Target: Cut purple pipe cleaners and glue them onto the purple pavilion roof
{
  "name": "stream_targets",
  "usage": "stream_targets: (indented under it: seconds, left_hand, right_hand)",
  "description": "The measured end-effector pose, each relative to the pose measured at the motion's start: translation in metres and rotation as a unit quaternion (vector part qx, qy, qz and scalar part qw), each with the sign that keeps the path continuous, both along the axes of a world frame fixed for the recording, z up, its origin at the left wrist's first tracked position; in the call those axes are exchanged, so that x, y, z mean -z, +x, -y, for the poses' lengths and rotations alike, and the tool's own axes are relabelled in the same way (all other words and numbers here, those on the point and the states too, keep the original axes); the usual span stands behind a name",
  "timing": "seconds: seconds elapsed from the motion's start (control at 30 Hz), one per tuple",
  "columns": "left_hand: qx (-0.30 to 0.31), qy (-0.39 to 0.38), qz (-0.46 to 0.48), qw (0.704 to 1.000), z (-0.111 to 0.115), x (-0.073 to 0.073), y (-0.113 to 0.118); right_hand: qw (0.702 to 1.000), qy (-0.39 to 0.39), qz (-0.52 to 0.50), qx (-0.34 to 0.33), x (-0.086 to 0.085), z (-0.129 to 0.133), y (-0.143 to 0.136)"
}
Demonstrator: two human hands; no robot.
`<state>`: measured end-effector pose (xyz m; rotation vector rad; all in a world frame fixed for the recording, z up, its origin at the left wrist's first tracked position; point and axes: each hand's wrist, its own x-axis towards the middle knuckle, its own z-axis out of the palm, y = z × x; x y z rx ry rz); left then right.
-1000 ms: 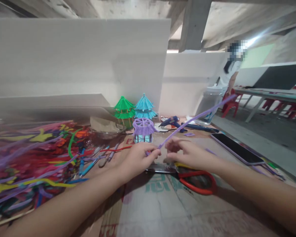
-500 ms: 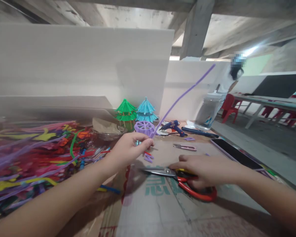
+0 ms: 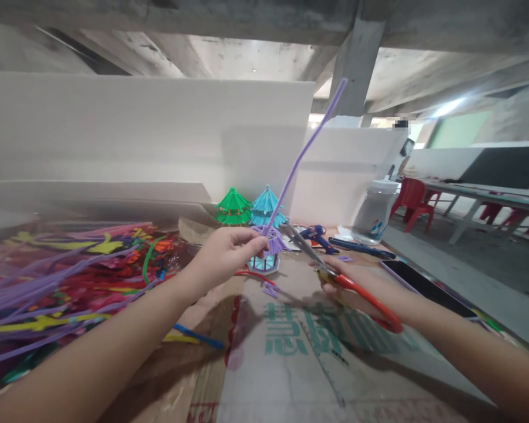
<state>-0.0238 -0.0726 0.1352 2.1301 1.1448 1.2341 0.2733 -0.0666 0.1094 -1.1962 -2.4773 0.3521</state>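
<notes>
At far left, a tangled heap of pipe cleaners [image 3: 70,288] in purple, yellow, red and green covers that side of the tabletop [image 3: 264,376]. A blue pipe cleaner [image 3: 205,338] lies just past my left forearm. My left hand [image 3: 229,249] pinches a purple pipe cleaner [image 3: 306,148] between thumb and forefinger; it slants up and rightward, its far end high in the air. Beyond that hand stand a green-roofed model [image 3: 233,208] and a blue-roofed model [image 3: 267,202], side by side. In front of them is a purple-roofed model [image 3: 264,264], partly hidden by my fingers; I can't tell whether the purple pipe cleaner touches it. Small purple pieces [image 3: 271,289] lie nearer me. Next comes a glue gun [image 3: 318,236], behind the scissors [image 3: 357,288] that my right hand [image 3: 353,271] grips, blades pointing up and leftward. Farther right, a jar [image 3: 374,214] stands at the back, and a phone [image 3: 425,288] lies near my right forearm.
</notes>
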Motion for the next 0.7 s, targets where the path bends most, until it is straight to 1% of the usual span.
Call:
stream_targets:
  seconds: [0.07, 0.17, 0.23, 0.3, 0.4, 0.47, 0.53, 0.7]
  left_hand:
    - [0.006, -0.008, 0.003, 1.000, 0.001, 0.000, 0.000]
    - [0.021, -0.028, -0.001, 0.999, 0.000, 0.002, 0.002]
    - [0.019, -0.031, -0.026, 0.999, 0.000, 0.005, 0.004]
    - [0.016, -0.020, -0.063, 0.998, 0.000, 0.008, 0.007]
    - [0.026, -0.010, -0.094, 0.995, 0.002, 0.013, 0.012]
    - [0.037, -0.021, -0.097, 0.994, 0.004, 0.016, 0.015]
    - [0.045, -0.027, -0.101, 0.994, 0.006, 0.019, 0.018]
    - [0.059, 0.003, -0.119, 0.991, 0.009, 0.020, 0.022]
  right_hand:
    - [1.000, -0.018, -0.023, -0.002, 0.000, 0.000, -0.001]
    - [0.999, -0.033, -0.016, 0.003, -0.003, 0.008, -0.005]
    - [0.999, -0.038, 0.003, 0.006, -0.007, 0.016, -0.009]
    - [0.999, -0.051, -0.002, -0.011, -0.009, 0.022, -0.012]
    - [0.993, -0.091, -0.053, -0.047, -0.004, 0.025, -0.016]
    - [0.989, -0.113, -0.077, -0.054, 0.001, 0.024, -0.016]
    - [0.988, -0.120, -0.082, -0.048, 0.006, 0.022, -0.016]
    - [0.988, -0.120, -0.086, -0.055, 0.013, 0.018, -0.013]
